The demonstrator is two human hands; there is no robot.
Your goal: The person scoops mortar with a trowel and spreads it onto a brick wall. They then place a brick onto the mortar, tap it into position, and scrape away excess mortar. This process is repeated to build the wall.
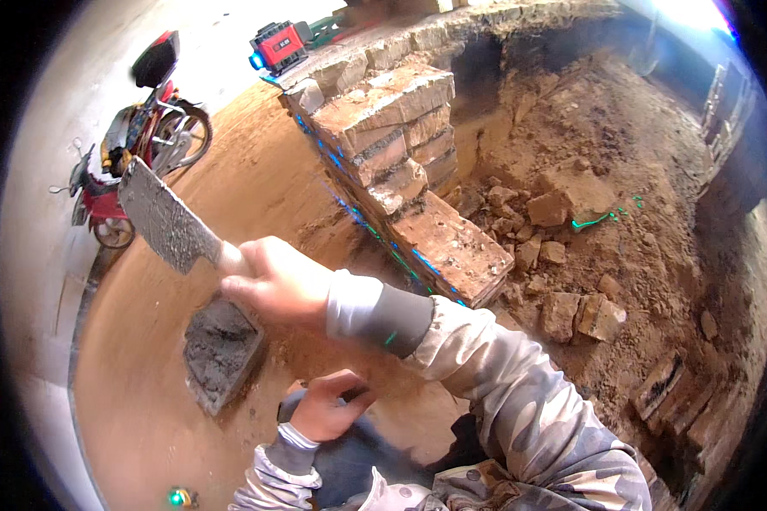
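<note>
My right hand [285, 281] is closed around the handle of a bricklaying knife [169, 223], whose broad, cleaver-like blade is coated in grey mortar. The blade points up and left, well above the floor. Below it stands a tub [245, 375] with wet grey mortar [217, 336] inside. Close to my body, my left hand [332, 407] is loosely curled near my dark-trousered leg, and no object shows in it. Right of the knife runs a stepped brick wall [383, 128], with a low course [452, 243] nearest my right sleeve.
A red laser level [277, 49] sits at the wall's far end; blue and green lines fall along the bricks. Rubble and broken bricks [562, 315] cover the earth at right. A red motorbike [145, 145] stands far left. A small device with a green light [181, 496] lies lower left.
</note>
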